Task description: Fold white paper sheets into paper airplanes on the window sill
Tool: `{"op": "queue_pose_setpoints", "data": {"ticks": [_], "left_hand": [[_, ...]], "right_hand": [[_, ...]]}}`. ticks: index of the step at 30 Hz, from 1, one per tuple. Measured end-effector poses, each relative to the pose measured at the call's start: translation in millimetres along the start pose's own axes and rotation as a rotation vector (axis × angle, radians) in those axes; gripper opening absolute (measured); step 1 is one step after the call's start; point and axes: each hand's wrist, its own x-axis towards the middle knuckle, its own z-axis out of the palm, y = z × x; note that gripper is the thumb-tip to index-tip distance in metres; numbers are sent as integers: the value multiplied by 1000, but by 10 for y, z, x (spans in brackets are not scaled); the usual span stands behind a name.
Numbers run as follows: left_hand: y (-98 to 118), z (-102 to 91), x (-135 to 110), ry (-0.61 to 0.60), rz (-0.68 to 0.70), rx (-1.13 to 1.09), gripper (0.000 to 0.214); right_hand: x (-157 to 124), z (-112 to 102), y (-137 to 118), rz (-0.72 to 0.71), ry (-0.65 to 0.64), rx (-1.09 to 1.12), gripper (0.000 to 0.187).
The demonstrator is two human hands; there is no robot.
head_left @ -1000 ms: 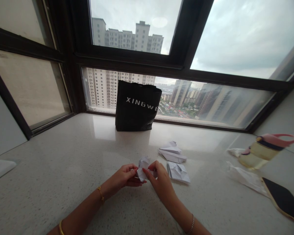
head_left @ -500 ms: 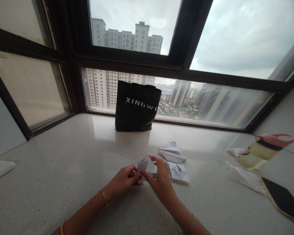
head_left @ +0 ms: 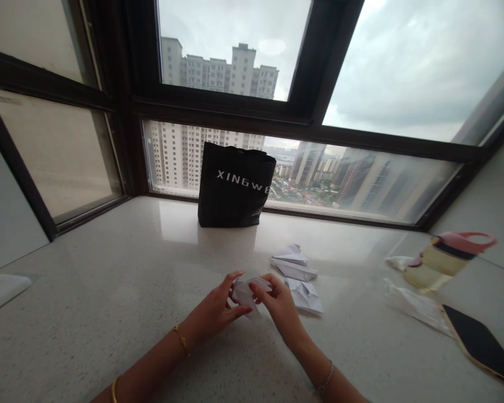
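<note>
Between my hands is a small piece of folded white paper (head_left: pixel 246 294), held just above the speckled countertop. My left hand (head_left: pixel 220 302) grips its left side, thumb on the near face and fingers behind. From the right, my right hand (head_left: pixel 277 299) pinches the upper right part, with the thumb in front; its other fingers are partly hidden behind the paper. Just beyond my right hand lie a flat square folded paper (head_left: pixel 306 296) and a pointed folded paper piece (head_left: pixel 294 263).
A black bag (head_left: pixel 235 190) stands by the window on the countertop (head_left: pixel 121 280). To the right are a yellowish bottle with a pink lid (head_left: pixel 434 263), a crumpled clear wrapper (head_left: pixel 418 305) and a phone (head_left: pixel 483 341). A white object (head_left: pixel 4 291) lies at the left edge.
The folded paper has been turned between my hands and its flaps lie differently. My right hand, whose fingers were raised, has closed on the paper. My left thumb has shifted lower.
</note>
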Motion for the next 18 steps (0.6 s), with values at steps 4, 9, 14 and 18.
{"op": "queue_pose_setpoints", "data": {"ticks": [4,9,14,18], "left_hand": [[-24,57,18,27,-5,-235,49],[-91,80,49,60,-28,-391,51],[-108,134,23,48,11,-225,61],[-84,168,-1,146,135,-9,51]], "right_hand": [[-12,33,-8,-18,0,-36,24],[-12,9,-20,-52,-70,-158,21],[-7,30,89,2,-91,-53,25],[-10,49,122,-41,-81,-201,25]]}}
